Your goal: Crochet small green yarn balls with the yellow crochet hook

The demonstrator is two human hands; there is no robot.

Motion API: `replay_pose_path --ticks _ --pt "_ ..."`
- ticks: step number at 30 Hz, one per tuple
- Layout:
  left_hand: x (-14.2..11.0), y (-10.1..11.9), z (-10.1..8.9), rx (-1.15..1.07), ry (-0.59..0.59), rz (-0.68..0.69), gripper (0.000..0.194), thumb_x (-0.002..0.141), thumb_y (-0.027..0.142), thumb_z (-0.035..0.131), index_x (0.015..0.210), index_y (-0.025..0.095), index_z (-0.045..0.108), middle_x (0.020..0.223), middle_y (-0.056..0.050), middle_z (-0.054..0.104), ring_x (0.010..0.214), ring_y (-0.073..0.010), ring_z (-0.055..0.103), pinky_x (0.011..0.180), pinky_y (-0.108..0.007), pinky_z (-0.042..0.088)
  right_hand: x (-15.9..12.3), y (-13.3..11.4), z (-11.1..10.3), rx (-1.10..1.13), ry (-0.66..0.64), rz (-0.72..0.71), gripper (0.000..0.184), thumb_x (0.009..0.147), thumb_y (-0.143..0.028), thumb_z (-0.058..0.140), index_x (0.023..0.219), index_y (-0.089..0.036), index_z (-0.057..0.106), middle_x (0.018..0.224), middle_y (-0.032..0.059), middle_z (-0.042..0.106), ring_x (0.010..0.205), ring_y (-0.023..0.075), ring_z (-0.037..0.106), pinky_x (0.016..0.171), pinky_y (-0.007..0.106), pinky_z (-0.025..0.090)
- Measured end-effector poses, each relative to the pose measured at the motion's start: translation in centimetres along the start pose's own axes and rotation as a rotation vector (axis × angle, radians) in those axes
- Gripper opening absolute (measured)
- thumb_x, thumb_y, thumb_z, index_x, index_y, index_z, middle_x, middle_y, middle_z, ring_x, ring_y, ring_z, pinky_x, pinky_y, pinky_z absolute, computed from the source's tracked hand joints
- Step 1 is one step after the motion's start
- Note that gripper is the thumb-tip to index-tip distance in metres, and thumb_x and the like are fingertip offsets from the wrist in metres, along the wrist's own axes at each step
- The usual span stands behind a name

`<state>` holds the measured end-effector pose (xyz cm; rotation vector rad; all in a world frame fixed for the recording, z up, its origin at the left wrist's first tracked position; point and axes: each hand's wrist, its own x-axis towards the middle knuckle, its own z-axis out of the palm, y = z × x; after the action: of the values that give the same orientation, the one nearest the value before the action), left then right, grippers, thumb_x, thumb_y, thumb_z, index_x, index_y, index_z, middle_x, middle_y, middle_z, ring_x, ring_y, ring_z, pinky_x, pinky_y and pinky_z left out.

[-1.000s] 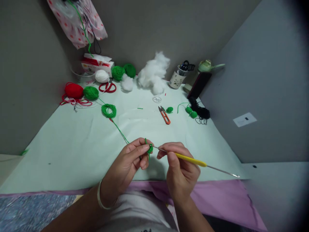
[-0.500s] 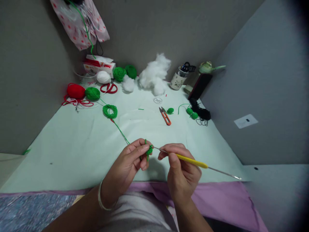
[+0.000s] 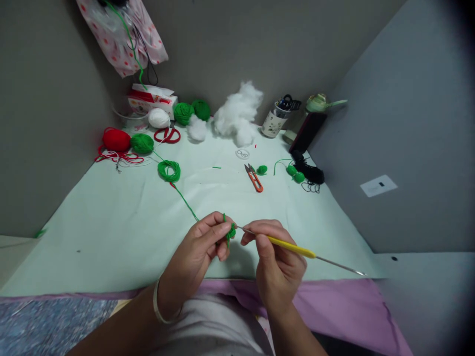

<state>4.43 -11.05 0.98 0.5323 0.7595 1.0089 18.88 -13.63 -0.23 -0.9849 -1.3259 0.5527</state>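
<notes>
Between the thumb and fingers of my left hand (image 3: 202,242) is pinched a small green crochet piece (image 3: 231,232). A strand of green yarn (image 3: 186,203) runs from that hand back to a loose yarn coil (image 3: 168,171) on the table. My right hand (image 3: 279,262) is closed around the yellow handle of a crochet hook (image 3: 291,246), held like a pen. The hook's thin metal tip points left and reaches the green piece; whether it sits inside a stitch is too small to tell. Its other metal end sticks out to the right.
Orange thread snips (image 3: 254,179) lie beyond my hands, beside a small green crocheted ball (image 3: 261,170). White stuffing (image 3: 238,116), red-handled scissors (image 3: 166,135), a red yarn ball (image 3: 116,140) and a cup (image 3: 274,121) stand farther back. Black yarn (image 3: 310,172) lies at right, near the partition.
The view has shifted slightly. The hook has moved a little within the work at my left fingertips, and both hands keep their grips.
</notes>
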Motion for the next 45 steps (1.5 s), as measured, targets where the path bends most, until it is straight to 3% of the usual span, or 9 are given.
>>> replay_pose_path --ticks 5,13,17,21,27,36,41,45 --pt "-0.1 -0.3 -0.2 0.109 -0.025 0.092 0.015 0.085 0.027 0.082 0.09 0.017 0.072 0.078 0.004 0.059 0.052 -0.0036 0.046 0.053 -0.022 0.036 -0.2 0.5 0.0 0.005 -0.059 -0.032 0.027 0.1 -0.008 0.06 0.109 -0.026 0.077 0.093 0.003 0.074 0.087 0.0187 0.07 0.074 0.035 0.058" --pt "-0.2 -0.2 -0.7 0.149 -0.116 0.124 0.033 0.083 0.025 0.084 0.112 0.019 0.072 0.077 0.005 0.06 0.056 -0.0053 0.049 0.053 -0.021 0.036 0.3 0.5 -0.5 0.011 -0.238 -0.071 0.037 0.094 -0.004 0.068 0.119 -0.029 0.078 0.11 0.0049 0.076 0.103 0.0178 0.072 0.087 0.031 0.06" --pt "-0.5 0.1 -0.7 0.216 -0.071 0.125 0.033 0.085 0.022 0.081 0.117 0.019 0.072 0.08 0.004 0.06 0.058 -0.0051 0.049 0.053 -0.021 0.036 0.2 0.9 -0.4 0.105 -0.156 0.044 0.03 0.097 -0.008 0.067 0.111 -0.03 0.081 0.103 0.0034 0.078 0.1 0.0175 0.072 0.085 0.03 0.06" --pt "-0.6 -0.1 -0.8 0.22 -0.055 0.146 0.027 0.091 0.023 0.077 0.117 0.021 0.073 0.078 0.005 0.059 0.057 -0.0046 0.048 0.055 -0.021 0.035 0.2 1.5 0.1 0.318 -0.065 0.213 0.018 0.099 -0.02 0.069 0.104 -0.03 0.082 0.097 0.0014 0.077 0.079 0.0128 0.069 0.07 0.025 0.058" --pt "-0.5 -0.1 -0.8 0.218 -0.031 0.149 0.022 0.092 0.024 0.074 0.113 0.021 0.075 0.07 0.006 0.056 0.057 -0.006 0.048 0.057 -0.021 0.037 0.4 1.7 0.3 0.48 -0.043 0.36 0.014 0.099 -0.029 0.069 0.096 -0.024 0.082 0.093 0.0029 0.075 0.07 0.0113 0.068 0.063 0.023 0.057" --pt "-0.4 -0.1 -0.9 0.275 0.043 0.2 0.021 0.089 0.022 0.077 0.11 0.023 0.076 0.081 0.004 0.06 0.058 -0.0046 0.05 0.059 -0.019 0.042 0.2 1.0 -0.2 0.37 -0.104 0.202 0.021 0.105 -0.023 0.058 0.1 -0.023 0.078 0.098 0.0041 0.074 0.077 0.0131 0.068 0.069 0.027 0.057" --pt "-0.4 -0.2 -0.8 0.362 0.102 0.26 0.021 0.085 0.018 0.078 0.106 0.023 0.077 0.075 0.006 0.056 0.059 -0.0056 0.051 0.056 -0.017 0.044 -0.3 0.7 -0.4 0.171 -0.117 0.071 0.023 0.106 -0.017 0.053 0.103 -0.023 0.075 0.099 0.0052 0.075 0.085 0.0169 0.069 0.074 0.033 0.057" --pt "-0.5 -0.5 -0.8 0.485 0.142 0.374 0.022 0.085 0.014 0.076 0.105 0.024 0.077 0.078 0.004 0.06 0.069 -0.0078 0.059 0.065 -0.016 0.05 -0.7 0.5 -0.7 -0.007 -0.181 -0.056 0.025 0.103 -0.009 0.052 0.108 -0.023 0.072 0.102 0.0054 0.075 0.097 0.0188 0.07 0.084 0.035 0.058"
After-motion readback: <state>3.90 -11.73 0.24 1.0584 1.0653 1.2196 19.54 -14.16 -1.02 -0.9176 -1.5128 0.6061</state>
